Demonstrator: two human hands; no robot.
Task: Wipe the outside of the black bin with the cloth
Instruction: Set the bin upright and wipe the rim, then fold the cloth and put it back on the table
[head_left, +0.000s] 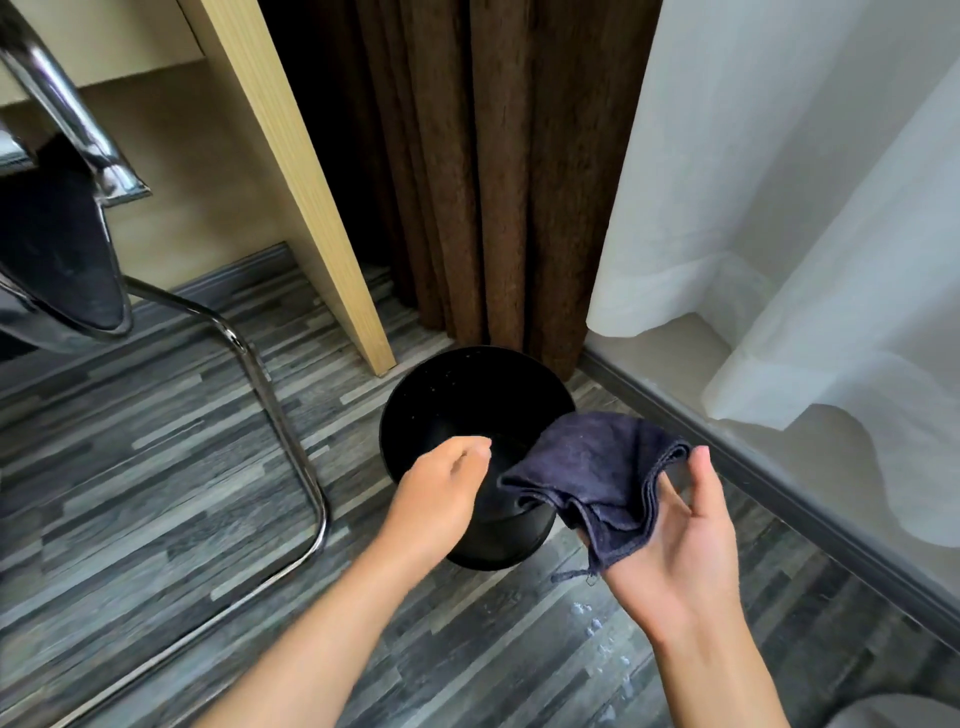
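Observation:
The round black bin (457, 395) stands upright on the floor, seen from above, its open mouth facing me. My left hand (441, 493) hovers over its near rim with fingers curled loosely and nothing in them. My right hand (680, 540) is just right of the bin, palm up, with the folded dark blue cloth (597, 478) draped across the palm and fingers. The cloth hangs over the bin's right rim; I cannot tell whether it touches it.
A chrome-framed chair (270, 395) with a dark seat stands at the left. A light wooden desk leg (322, 228) rises behind the bin, with brown curtains (493, 182) and white sheer curtains (779, 208) beyond. A dark skirting board (769, 488) runs along the right. Small water drops (597, 634) lie on the floor.

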